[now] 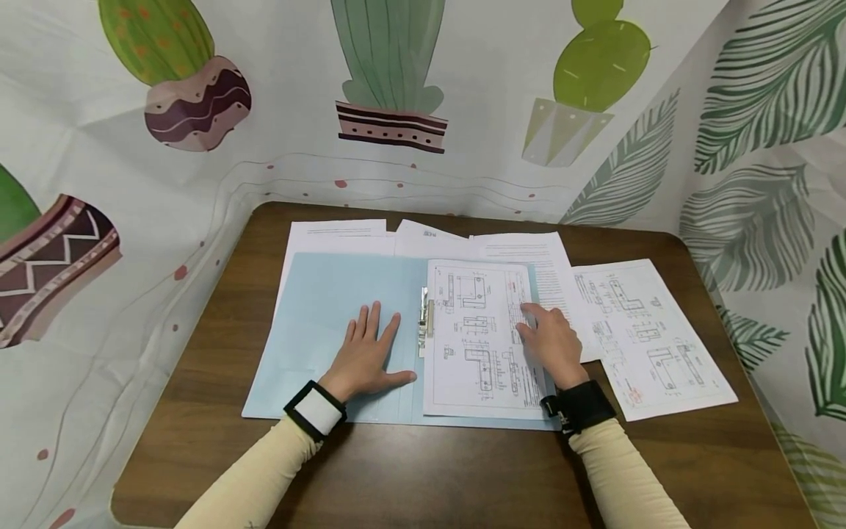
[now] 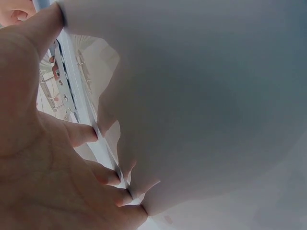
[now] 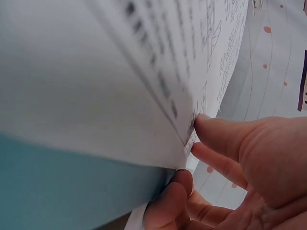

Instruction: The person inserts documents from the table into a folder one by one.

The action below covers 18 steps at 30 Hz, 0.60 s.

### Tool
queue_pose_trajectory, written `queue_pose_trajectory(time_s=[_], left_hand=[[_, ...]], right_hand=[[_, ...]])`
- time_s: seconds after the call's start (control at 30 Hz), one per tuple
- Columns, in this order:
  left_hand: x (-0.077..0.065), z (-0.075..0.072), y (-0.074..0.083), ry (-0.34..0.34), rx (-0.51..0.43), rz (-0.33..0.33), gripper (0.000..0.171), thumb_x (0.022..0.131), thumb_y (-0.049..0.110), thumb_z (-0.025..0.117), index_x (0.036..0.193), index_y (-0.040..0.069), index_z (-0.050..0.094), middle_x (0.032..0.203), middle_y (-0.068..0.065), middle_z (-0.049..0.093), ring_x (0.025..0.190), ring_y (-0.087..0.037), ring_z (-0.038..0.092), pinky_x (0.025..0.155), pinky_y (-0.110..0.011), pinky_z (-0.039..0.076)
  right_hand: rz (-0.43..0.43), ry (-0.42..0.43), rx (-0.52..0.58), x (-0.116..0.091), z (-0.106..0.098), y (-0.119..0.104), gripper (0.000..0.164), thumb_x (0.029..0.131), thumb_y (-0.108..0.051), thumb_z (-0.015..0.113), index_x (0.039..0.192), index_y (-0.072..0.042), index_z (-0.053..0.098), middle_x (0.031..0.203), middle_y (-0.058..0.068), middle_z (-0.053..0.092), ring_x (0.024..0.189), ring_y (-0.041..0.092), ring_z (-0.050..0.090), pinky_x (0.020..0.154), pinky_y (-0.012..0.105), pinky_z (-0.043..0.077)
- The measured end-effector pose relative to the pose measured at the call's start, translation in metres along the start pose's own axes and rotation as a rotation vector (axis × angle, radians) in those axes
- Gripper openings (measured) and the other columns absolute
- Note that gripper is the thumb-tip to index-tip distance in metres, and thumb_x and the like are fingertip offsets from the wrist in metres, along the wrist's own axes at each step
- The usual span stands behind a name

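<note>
A light blue folder [image 1: 330, 286] lies spread wide on the table. Printed technical drawings [image 1: 463, 367] rest on its right side, next to a metal lever clip [image 1: 423, 330] at the spine. Palm down, my left hand [image 1: 366, 361] rests on the bare left cover, fingers and thumb spread; the left wrist view shows their tips on the blue surface [image 2: 206, 120]. My right hand [image 1: 554, 342] is at the drawings' right edge. In the right wrist view, its thumb and forefinger touch the top sheet [image 3: 120, 105], while the other fingers bend beside the folder's edge.
Several white printed sheets [image 1: 337, 229] lie partly under the folder along its far side. Another drawing sheet [image 1: 661, 338] lies at an angle to the right. The brown wooden table [image 1: 423, 470] has rounded corners and meets a patterned cloth [image 1: 291, 139] at the back.
</note>
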<state>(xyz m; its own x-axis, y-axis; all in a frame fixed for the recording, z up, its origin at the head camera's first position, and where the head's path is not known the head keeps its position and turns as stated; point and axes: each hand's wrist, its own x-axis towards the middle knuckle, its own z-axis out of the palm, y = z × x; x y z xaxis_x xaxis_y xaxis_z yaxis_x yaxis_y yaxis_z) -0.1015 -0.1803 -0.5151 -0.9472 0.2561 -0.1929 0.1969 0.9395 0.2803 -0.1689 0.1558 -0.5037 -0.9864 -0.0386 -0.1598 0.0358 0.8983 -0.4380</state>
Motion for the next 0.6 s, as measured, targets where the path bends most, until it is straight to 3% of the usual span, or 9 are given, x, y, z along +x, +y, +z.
queue_pose_trajectory(time_s=[0.6], left_hand=[[-0.0002,-0.0022,0.0011,0.001,-0.007,0.000,0.111,0.082,0.072,0.071,0.162,0.006,0.029,0.167,-0.031,0.005,0.154,-0.050,0.002,0.120,-0.064,0.014]], right_hand=[[-0.002,0.003,-0.001,0.0003,0.0013,0.0013,0.048,0.099,-0.023,0.067,0.145,-0.013,0.059,0.117,0.025,0.058,0.076,0.031,0.057,0.053,0.039,0.042]])
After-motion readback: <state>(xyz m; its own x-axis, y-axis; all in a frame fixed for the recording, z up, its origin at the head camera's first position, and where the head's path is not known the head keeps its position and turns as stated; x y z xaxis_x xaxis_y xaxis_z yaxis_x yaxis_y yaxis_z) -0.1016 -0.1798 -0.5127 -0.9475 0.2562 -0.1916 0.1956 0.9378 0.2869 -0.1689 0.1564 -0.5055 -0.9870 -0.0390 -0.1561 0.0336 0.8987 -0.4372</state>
